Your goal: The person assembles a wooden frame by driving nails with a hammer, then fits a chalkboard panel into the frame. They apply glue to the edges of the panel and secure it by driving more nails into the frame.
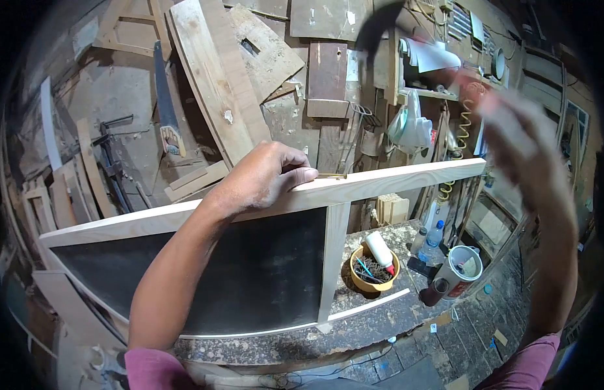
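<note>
Nail (334, 175) noted at the top rail of your wooden frame (412, 179), pinched by the thumb and fingers of your left hand (269, 177). Your right hand (524, 133), blurred, grips a raised hammer (380, 29). Frame stands on the tabletop (263, 351), near a yellow bowl (372, 285).

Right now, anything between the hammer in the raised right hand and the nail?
Nothing visible between the blurred hammer head and the nail. The left hand pinches the nail at the wooden frame's top edge, fingers right beside it.
</note>
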The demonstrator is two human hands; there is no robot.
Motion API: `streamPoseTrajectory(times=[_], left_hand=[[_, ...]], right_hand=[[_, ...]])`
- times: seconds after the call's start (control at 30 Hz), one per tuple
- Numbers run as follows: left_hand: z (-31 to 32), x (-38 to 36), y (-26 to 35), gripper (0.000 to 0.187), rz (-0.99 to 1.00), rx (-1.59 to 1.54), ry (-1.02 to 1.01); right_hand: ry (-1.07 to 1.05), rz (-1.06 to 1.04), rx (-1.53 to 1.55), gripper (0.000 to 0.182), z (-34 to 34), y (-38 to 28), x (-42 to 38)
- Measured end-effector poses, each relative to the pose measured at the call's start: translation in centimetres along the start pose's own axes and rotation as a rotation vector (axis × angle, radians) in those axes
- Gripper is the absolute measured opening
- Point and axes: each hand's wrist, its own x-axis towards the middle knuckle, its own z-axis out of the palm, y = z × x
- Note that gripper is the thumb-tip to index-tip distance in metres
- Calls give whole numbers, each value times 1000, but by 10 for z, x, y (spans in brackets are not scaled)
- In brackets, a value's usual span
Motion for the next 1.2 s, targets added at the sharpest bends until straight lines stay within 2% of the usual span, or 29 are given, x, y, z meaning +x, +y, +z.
streamPoseTrajectory(times=[0.03,0.1,0.17,0.23,0.27,0.3,0.33,0.37,0.4,0.47,0.57,0.6,0.67,0.73,0.8,0.83,0.87,0.9,0.93,1.0,1.07,1.1,1.13,1.2], left_hand=[[0,-4,6,27,1,-20,20],[2,0,-3,27,23,-24,13],[-1,2,-6,27,44,-27,13],[-3,1,-2,29,35,43,-24],[-2,0,-2,29,39,41,-28],[-1,0,-2,30,22,38,-35],[-2,0,-1,30,3,36,-37],[-4,0,2,30,6,43,-48],[-7,1,7,31,-6,80,-62],[-5,-1,7,31,-29,104,-54],[-1,1,-3,30,25,100,-29],[2,2,-7,29,77,87,54],[3,-1,-6,29,125,81,140],[0,-5,-2,29,-84,-187,317],[-6,-16,-9,29,-66,-70,340],[-11,-25,-14,28,-97,64,364],[-17,-35,-19,28,-133,201,386],[-25,-45,-26,28,-181,185,424],[-34,-58,-30,30,-237,197,447],[-55,-86,-46,32,-328,304,463],[-77,-118,-79,33,-312,486,481],[-87,-134,-93,34,-285,460,499],[-96,-148,-101,34,-257,434,521],[-119,-176,-110,35,-244,470,532]], right_hand=[[194,-64,123,19,-11,-6,4],[526,-310,240,33,-29,-23,20],[611,-462,293,47,-34,-24,25],[182,-493,526,26,-26,38,23],[-10,-227,281,25,-8,29,11],[-291,-9,-151,25,11,19,-2],[-603,78,-521,24,30,10,-15],[-515,398,43,24,30,21,-11],[-298,673,603,24,33,27,-7],[-164,92,85,28,16,16,-10],[140,-77,374,26,-1,19,5],[221,-117,451,25,-2,19,4],[179,-157,486,25,0,28,2],[134,-158,554,21,13,40,-1],[-41,-43,635,15,26,49,-10],[-40,-143,537,15,38,59,-10],[-67,-196,612,15,55,65,-11],[-98,-247,688,16,72,71,-12],[-123,-203,578,14,79,65,-15],[-201,-65,644,13,95,55,-21],[-151,-94,549,11,116,59,-25],[-187,-2,664,10,124,54,-29],[-185,78,576,11,128,46,-33],[-91,-16,642,13,155,49,-33]])
